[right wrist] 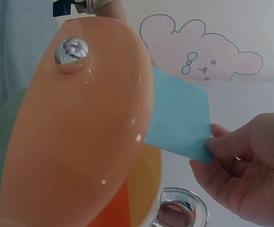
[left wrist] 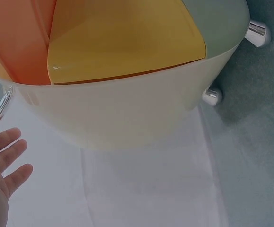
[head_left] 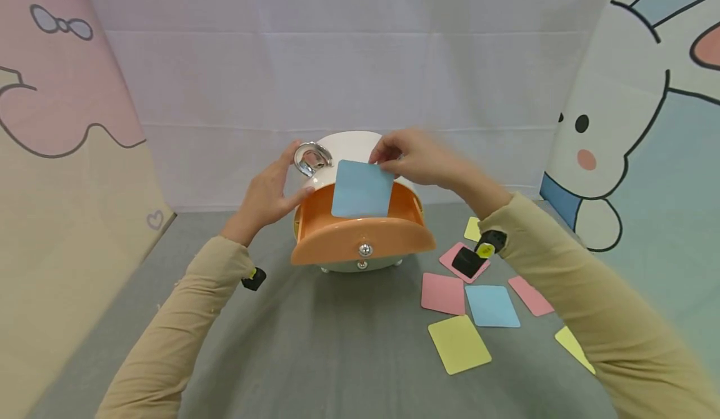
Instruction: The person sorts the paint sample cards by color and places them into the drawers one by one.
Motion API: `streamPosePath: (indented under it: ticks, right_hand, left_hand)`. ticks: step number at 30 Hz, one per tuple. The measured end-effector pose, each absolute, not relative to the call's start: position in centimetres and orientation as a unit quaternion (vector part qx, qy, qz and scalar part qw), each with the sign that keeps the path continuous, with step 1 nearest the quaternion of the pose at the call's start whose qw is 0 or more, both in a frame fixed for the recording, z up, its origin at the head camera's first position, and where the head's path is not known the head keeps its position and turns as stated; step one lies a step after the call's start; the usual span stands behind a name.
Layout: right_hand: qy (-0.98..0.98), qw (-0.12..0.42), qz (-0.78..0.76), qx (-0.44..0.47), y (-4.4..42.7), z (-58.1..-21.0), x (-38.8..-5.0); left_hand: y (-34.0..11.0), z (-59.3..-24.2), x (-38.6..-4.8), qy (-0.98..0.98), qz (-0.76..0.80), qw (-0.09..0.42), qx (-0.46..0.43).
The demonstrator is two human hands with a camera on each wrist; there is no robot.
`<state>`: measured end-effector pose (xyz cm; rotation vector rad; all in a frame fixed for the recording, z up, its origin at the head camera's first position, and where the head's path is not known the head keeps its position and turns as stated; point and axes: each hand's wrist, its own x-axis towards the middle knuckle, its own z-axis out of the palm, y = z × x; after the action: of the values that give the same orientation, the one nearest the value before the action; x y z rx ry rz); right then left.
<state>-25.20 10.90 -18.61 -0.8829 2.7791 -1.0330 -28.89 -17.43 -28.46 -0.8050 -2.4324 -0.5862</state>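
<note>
A blue square card (head_left: 362, 189) hangs partly inside the pulled-out orange drawer (head_left: 337, 244) of a rounded box with a white top (head_left: 350, 141). My right hand (head_left: 419, 157) pinches the card's upper right corner between thumb and fingers. In the right wrist view, the drawer front hides part of the blue card (right wrist: 181, 116). Beside the box's left side, my left hand (head_left: 267, 197) has its fingers extended near a silver ring handle (head_left: 311, 158), its thumb at the drawer's edge. Spread fingers of that left hand (left wrist: 2, 165) show in the left wrist view.
On the grey table (head_left: 270, 356) to the right lie several loose cards, including a pink card (head_left: 443, 294), a blue card (head_left: 492, 306) and a yellow card (head_left: 459, 344). A shut green drawer (head_left: 343, 267) sits below the orange one. White cloth (head_left: 349, 75) hangs behind.
</note>
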Motion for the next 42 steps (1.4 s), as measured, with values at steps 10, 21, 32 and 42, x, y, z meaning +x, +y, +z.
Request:
streamPosePath:
  ticks: [10, 21, 32, 42]
  right_hand:
    - [0.876, 0.037, -0.325, -0.355, 7.7, -20.3, -25.1]
    - [0.869, 0.055, -0.322, -0.372, 6.2, -22.2, -24.5]
    - [0.875, 0.041, -0.309, -0.371, 5.7, -22.8, -24.3]
    - [0.883, 0.03, -0.297, -0.362, 6.0, -22.8, -24.3]
  left_hand:
    - [-17.3, -28.5, -28.9, -0.894, -0.22, 0.254, -0.297]
    - [-17.2, -28.4, -28.8, -0.897, -0.226, 0.242, -0.293]
    - [-17.1, -28.5, -28.8, -0.896, -0.227, 0.244, -0.294]
    - [-16.8, -28.5, -28.7, -0.896, -0.224, 0.245, -0.293]
